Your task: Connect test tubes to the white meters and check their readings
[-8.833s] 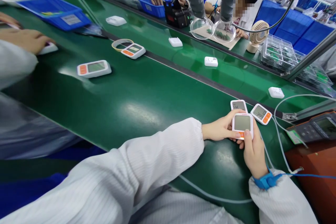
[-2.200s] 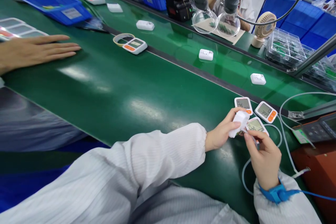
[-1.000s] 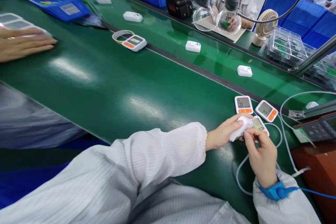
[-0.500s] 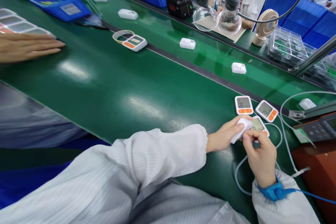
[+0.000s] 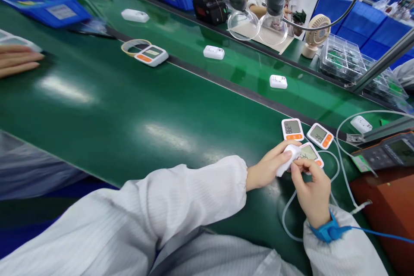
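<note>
White plastic housing (image 5: pixel 287 160) clamped on edge, tilted, in left hand (image 5: pixel 265 171): thumb below, forefinger laid over the top. Right hand (image 5: pixel 311 193) pinched shut at the housing's near end; not discernible whether on the housing itself or on a small part there. Held low over green belt (image 5: pixel 145 108), near right, partly covering lower display unit (image 5: pixel 309 153) lying face up; contact between the two not discernible. Just beyond, apart from the grip: rear-left display unit (image 5: pixel 292 129) and rear-right display unit (image 5: pixel 320 135), both face up. Pale tube (image 5: pixel 286 220) looped on the belt beneath the right wrist, beside blue wrist strap (image 5: pixel 326 231). Grey tester (image 5: pixel 388 153) further right. Co-worker's hand (image 5: pixel 17 58) flat on the belt, far left.

Probable faults:
- Slip of the tilted housing from a narrow fingertip pinch, striking the screen below.
- Snag of the tube loop on wrist or strap lead, dragging neighbouring units.
</note>
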`<state>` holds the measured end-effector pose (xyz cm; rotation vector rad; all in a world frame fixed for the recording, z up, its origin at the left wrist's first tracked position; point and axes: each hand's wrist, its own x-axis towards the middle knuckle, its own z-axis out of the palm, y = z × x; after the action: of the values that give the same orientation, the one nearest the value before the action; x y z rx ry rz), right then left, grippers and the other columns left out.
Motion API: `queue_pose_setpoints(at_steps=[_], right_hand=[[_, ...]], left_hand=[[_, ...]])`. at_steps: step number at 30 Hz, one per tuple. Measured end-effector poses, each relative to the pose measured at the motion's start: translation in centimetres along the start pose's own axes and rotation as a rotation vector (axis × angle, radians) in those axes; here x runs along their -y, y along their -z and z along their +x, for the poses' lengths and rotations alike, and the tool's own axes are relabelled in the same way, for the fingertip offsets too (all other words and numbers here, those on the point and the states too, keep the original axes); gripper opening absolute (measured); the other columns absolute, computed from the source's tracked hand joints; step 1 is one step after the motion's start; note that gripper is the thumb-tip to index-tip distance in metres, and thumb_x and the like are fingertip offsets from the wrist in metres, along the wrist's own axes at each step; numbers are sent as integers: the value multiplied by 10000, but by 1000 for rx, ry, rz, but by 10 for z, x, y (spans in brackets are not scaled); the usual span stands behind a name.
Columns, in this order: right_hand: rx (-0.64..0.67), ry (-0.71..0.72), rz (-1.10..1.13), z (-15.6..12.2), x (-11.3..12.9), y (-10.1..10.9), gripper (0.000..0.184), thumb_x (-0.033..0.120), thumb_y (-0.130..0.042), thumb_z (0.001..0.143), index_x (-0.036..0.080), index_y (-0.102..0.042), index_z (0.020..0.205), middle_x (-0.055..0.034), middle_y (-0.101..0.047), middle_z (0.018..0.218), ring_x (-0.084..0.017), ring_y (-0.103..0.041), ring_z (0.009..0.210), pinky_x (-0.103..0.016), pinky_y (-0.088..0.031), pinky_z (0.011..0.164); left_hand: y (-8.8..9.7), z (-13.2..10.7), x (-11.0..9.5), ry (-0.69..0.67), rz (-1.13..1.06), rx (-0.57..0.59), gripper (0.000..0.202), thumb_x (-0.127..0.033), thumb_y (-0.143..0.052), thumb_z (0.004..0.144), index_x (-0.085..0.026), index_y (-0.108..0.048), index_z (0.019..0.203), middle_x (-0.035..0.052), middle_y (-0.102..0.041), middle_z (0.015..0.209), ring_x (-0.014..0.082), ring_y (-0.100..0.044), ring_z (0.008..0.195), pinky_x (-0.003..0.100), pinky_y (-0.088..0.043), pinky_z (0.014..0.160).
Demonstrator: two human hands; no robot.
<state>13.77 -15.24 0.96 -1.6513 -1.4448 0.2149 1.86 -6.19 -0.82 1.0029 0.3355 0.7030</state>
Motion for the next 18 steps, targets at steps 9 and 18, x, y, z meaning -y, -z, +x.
queue_pose_setpoints(at_steps=[9,18], right_hand=[[-1,44,-41,2,-1,2,165,287,-579,937,215,-648,805,-1,-664,749,-158,-603,666,-276,-480,646],[22,22,-17,2,3,-1,189,273,-560,931,211,-619,762,10,-614,682,-144,-561,619,-264,-462,606]], left_hand=[[1,-3,2,-73,193,-27,525,-568,-529,904,-194,-555,1271,94,-606,1236,240,-557,1077,359,-403,997],[2,-5,3,-119,362,-49,530,-560,-462,935,-178,-557,1291,100,-622,1226,257,-556,1111,366,-408,1012]])
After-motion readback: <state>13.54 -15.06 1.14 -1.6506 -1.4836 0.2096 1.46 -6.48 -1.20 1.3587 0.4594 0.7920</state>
